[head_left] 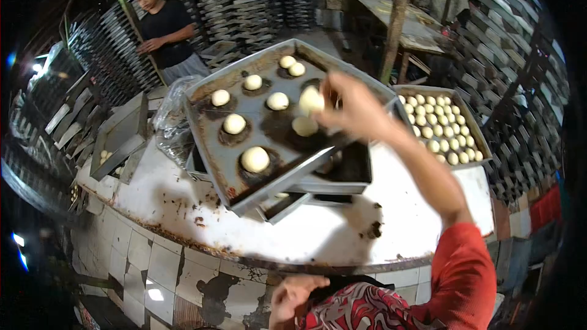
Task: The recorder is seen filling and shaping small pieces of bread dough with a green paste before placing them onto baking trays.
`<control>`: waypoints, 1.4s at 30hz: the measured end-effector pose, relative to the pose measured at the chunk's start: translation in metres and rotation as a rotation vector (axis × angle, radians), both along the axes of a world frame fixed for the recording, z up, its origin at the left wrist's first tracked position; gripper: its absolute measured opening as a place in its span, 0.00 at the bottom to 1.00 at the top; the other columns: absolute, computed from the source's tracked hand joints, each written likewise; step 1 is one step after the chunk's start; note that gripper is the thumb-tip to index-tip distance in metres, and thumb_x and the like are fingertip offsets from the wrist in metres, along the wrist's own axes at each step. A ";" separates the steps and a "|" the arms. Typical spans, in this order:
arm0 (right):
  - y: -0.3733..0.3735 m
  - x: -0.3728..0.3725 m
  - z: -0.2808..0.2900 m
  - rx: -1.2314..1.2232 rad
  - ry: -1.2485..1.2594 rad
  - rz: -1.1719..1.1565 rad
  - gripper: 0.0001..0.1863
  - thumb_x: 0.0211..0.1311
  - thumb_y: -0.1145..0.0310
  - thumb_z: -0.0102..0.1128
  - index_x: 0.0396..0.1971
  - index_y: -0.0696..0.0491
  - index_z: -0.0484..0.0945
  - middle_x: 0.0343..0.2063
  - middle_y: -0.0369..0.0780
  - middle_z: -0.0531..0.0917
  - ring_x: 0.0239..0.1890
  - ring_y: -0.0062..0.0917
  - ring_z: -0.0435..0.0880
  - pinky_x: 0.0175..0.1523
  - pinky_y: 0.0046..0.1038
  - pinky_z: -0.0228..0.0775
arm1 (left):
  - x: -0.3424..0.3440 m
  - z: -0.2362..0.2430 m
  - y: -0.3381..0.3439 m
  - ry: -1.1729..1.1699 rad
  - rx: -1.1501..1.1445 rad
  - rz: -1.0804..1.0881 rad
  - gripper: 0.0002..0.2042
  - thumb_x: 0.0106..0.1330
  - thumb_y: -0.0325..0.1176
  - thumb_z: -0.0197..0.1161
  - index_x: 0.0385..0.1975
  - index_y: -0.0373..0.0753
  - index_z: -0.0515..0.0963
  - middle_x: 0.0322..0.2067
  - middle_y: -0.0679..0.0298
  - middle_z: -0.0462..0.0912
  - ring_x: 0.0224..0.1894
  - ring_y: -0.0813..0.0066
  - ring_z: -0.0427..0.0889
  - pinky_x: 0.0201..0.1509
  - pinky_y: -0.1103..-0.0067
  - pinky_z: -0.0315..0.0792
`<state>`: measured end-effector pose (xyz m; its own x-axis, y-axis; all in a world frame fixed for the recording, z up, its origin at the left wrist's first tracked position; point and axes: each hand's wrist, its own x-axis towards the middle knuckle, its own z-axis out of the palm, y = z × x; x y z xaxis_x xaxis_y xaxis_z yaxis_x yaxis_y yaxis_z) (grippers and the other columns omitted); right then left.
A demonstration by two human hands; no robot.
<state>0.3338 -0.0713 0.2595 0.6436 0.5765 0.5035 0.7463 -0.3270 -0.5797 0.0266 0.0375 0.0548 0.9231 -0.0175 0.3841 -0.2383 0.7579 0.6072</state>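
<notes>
Dough was in our right hand (pixel 354 110): one pale ball (pixel 311 100) pinched at the fingertips (pixel 327 95), held just over the greased metal tray (pixel 214 146). Those fingers were closed on the ball, and the wrist was bent down toward the tray. Straight below the fingers sat another ball (pixel 304 126) on its dark oiled patch. To the left of the fingers ran the balls already laid, one (pixel 277 101) just beside, others (pixel 234 124) farther off. Past the fingertips, at the far corner, two more (pixel 291 65) lay close together. The tray itself was tilted, resting on a stack of darker pans (pixel 342 171).

Our left hand (pixel 292 293) hung low by the tiled edge of the white counter (pixel 318 232), fingers loosely curled on nothing that we could see.

To do this well, we judged that the ball wanted a bare oiled spot well apart from its neighbours, since the one under the fingers was near. A light pinch would keep it round, and it should be lowered, not dropped, on that slope.

Right of the forearm stood a second tray (pixel 483 146) full of small balls. A person in a black shirt (pixel 165 27) stood beyond.
</notes>
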 end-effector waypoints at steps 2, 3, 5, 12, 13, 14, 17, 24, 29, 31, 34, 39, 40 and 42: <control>-0.028 -0.075 -0.050 0.112 -0.201 -0.023 0.16 0.39 0.71 0.68 0.23 0.54 0.67 0.28 0.44 0.72 0.28 0.38 0.70 0.34 0.36 0.64 | 0.009 0.015 -0.019 0.247 -0.079 0.063 0.27 0.68 0.51 0.45 0.53 0.31 0.67 0.57 0.50 0.68 0.57 0.52 0.70 0.63 0.61 0.61; -0.039 -0.114 -0.081 0.106 -0.290 0.001 0.15 0.38 0.72 0.67 0.24 0.53 0.68 0.28 0.43 0.72 0.30 0.38 0.70 0.35 0.37 0.63 | 0.016 0.021 -0.029 0.346 -0.131 0.089 0.28 0.68 0.52 0.44 0.55 0.32 0.65 0.56 0.50 0.68 0.57 0.52 0.70 0.63 0.60 0.61; -0.051 -0.198 -0.148 -0.080 -0.097 0.044 0.13 0.41 0.70 0.64 0.28 0.54 0.72 0.31 0.43 0.72 0.38 0.40 0.71 0.39 0.38 0.63 | 0.016 0.002 -0.044 0.539 -0.464 0.035 0.24 0.70 0.46 0.44 0.57 0.33 0.63 0.54 0.49 0.70 0.55 0.54 0.70 0.61 0.60 0.64; -0.055 -0.324 -0.192 0.261 0.417 -0.066 0.10 0.60 0.68 0.56 0.38 0.57 0.77 0.34 0.44 0.79 0.36 0.36 0.78 0.42 0.31 0.68 | -0.086 -0.065 -0.060 0.771 -0.056 0.293 0.13 0.67 0.23 0.44 0.50 0.35 0.68 0.47 0.61 0.74 0.47 0.70 0.76 0.52 0.75 0.71; -0.046 -0.326 -0.204 0.307 0.470 -0.148 0.10 0.61 0.67 0.55 0.37 0.57 0.77 0.31 0.43 0.78 0.31 0.30 0.75 0.38 0.29 0.67 | -0.103 -0.065 -0.069 0.911 -0.076 0.199 0.17 0.64 0.23 0.44 0.53 0.34 0.67 0.50 0.62 0.72 0.50 0.72 0.74 0.54 0.77 0.68; -0.037 -0.320 -0.219 0.328 0.492 -0.188 0.11 0.63 0.65 0.53 0.37 0.58 0.77 0.27 0.42 0.77 0.28 0.25 0.72 0.34 0.28 0.65 | -0.111 -0.049 -0.080 0.672 0.489 0.256 0.23 0.58 0.25 0.46 0.56 0.32 0.65 0.54 0.58 0.70 0.54 0.70 0.71 0.59 0.77 0.64; -0.057 -0.276 -0.252 0.122 0.623 -0.441 0.16 0.64 0.60 0.51 0.31 0.60 0.76 0.26 0.49 0.76 0.28 0.37 0.75 0.35 0.32 0.67 | -0.118 -0.035 -0.074 0.665 -0.455 -0.050 0.27 0.54 0.28 0.50 0.57 0.29 0.63 0.60 0.48 0.63 0.64 0.60 0.61 0.66 0.72 0.58; -0.137 -0.189 -0.280 -0.035 -0.032 -0.809 0.18 0.53 0.66 0.61 0.40 0.62 0.73 0.38 0.54 0.73 0.42 0.48 0.70 0.47 0.40 0.66 | -0.166 -0.062 -0.062 0.902 -0.120 0.200 0.17 0.56 0.18 0.50 0.47 0.29 0.69 0.51 0.48 0.73 0.54 0.55 0.73 0.60 0.69 0.67; -0.137 -0.196 -0.302 -0.187 0.028 -0.621 0.12 0.51 0.73 0.60 0.36 0.59 0.72 0.36 0.51 0.73 0.40 0.47 0.71 0.45 0.41 0.67 | -0.145 -0.073 -0.086 0.988 -0.220 0.143 0.15 0.57 0.16 0.48 0.45 0.30 0.69 0.41 0.50 0.77 0.49 0.54 0.77 0.57 0.65 0.71; -0.143 -0.186 -0.299 -0.219 0.009 -0.560 0.12 0.50 0.74 0.60 0.35 0.58 0.72 0.36 0.50 0.74 0.40 0.46 0.71 0.45 0.40 0.67 | -0.115 -0.064 -0.091 0.981 -0.235 0.132 0.14 0.58 0.16 0.49 0.45 0.30 0.69 0.41 0.50 0.77 0.48 0.53 0.77 0.57 0.63 0.71; -0.174 -0.160 -0.291 -0.301 0.017 -0.484 0.14 0.48 0.75 0.61 0.36 0.58 0.72 0.36 0.48 0.74 0.40 0.43 0.71 0.45 0.39 0.68 | -0.077 -0.060 -0.103 1.008 -0.253 0.109 0.12 0.59 0.17 0.49 0.44 0.31 0.69 0.42 0.49 0.76 0.48 0.52 0.77 0.58 0.58 0.70; -0.198 -0.119 -0.286 -0.358 -0.005 -0.473 0.12 0.47 0.73 0.61 0.34 0.58 0.73 0.36 0.47 0.75 0.42 0.44 0.73 0.45 0.38 0.70 | -0.001 -0.045 -0.129 0.913 -0.193 0.128 0.14 0.60 0.18 0.49 0.46 0.31 0.70 0.46 0.48 0.76 0.51 0.49 0.75 0.58 0.59 0.69; -0.195 -0.119 -0.284 -0.397 -0.007 -0.420 0.12 0.46 0.73 0.61 0.33 0.58 0.73 0.36 0.47 0.75 0.41 0.45 0.73 0.44 0.38 0.70 | 0.009 -0.042 -0.129 0.904 -0.204 0.170 0.14 0.60 0.18 0.49 0.46 0.31 0.70 0.46 0.48 0.76 0.51 0.49 0.75 0.58 0.59 0.69; -0.205 -0.121 -0.260 -0.530 0.282 -0.235 0.15 0.47 0.69 0.62 0.34 0.59 0.73 0.34 0.48 0.76 0.35 0.43 0.76 0.43 0.36 0.72 | 0.022 -0.037 -0.131 0.866 -0.245 0.099 0.15 0.60 0.19 0.48 0.47 0.30 0.70 0.48 0.47 0.75 0.52 0.49 0.74 0.59 0.60 0.68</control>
<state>0.2127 -0.2764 -0.0008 0.8493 0.5276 -0.0179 0.4619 -0.7593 -0.4584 0.0484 -0.0935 0.0174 0.8837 0.0678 -0.4631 0.1564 0.8898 0.4287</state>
